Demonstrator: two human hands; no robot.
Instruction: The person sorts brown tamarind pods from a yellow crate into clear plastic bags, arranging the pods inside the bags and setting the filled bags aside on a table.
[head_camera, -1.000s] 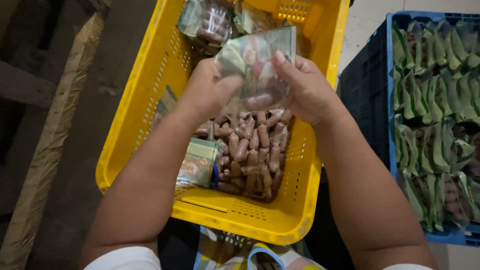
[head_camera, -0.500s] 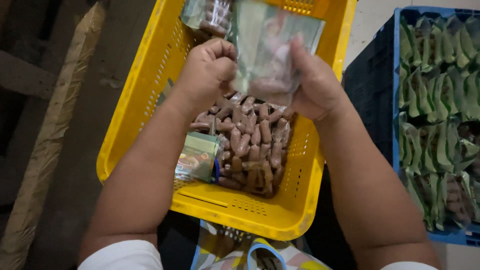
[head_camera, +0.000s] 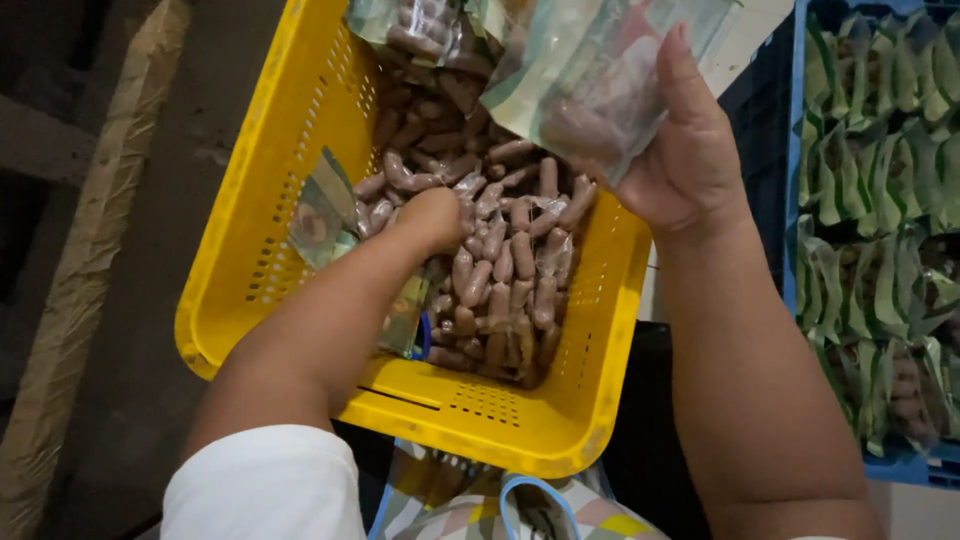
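my left hand (head_camera: 432, 218) is down in the yellow crate (head_camera: 270, 200), its grip closed among the loose sausages (head_camera: 505, 270); whether it has one i cannot tell. my right hand (head_camera: 685, 165) grasps a clear pouch (head_camera: 600, 70) above the crate.

We are seeing clear plastic pouch (head_camera: 600, 85) with green edging, partly filled with brown sausages, tilting at 12 o'clock above crate. Loose brown sausages (head_camera: 500, 270) are lying heaped at centre, mostly pointing toward 6 o'clock.

Two crates: one yellow crate (head_camera: 250, 270), one blue crate (head_camera: 800, 150).
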